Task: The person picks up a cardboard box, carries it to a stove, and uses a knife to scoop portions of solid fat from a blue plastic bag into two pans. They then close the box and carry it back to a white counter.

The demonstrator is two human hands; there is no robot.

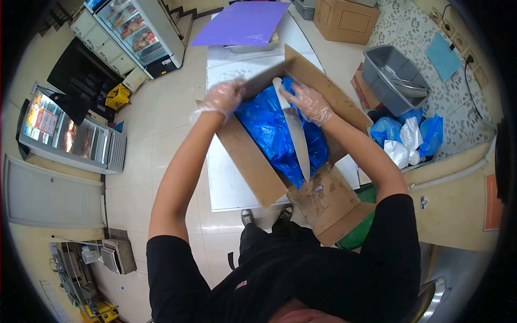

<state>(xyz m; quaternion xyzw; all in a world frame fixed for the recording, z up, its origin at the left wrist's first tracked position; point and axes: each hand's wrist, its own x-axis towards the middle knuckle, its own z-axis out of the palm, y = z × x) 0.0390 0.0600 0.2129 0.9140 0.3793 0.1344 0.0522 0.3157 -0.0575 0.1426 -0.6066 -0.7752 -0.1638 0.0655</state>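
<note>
An open cardboard box (245, 153) stands on a white table (231, 185), its near flap hanging down. Inside lies a crumpled blue plastic bag (264, 129). A large knife (295, 132) with a white handle rests on the bag, its blade pointing toward me. My left hand (222, 98), in a clear plastic glove, is at the box's left far edge, fingers bent around the cardboard. Gloved the same way, my right hand (309, 102) is over the box beside the knife handle, thumb and fingers apart; the handle is not gripped.
Beyond the box lies a purple board (242, 24). At the right are a grey bin (396, 78) and blue and white bags (412, 134). Another carton (344, 22) stands at the back. Glass-door fridges (134, 32) and a yellow bucket (117, 97) are on the left.
</note>
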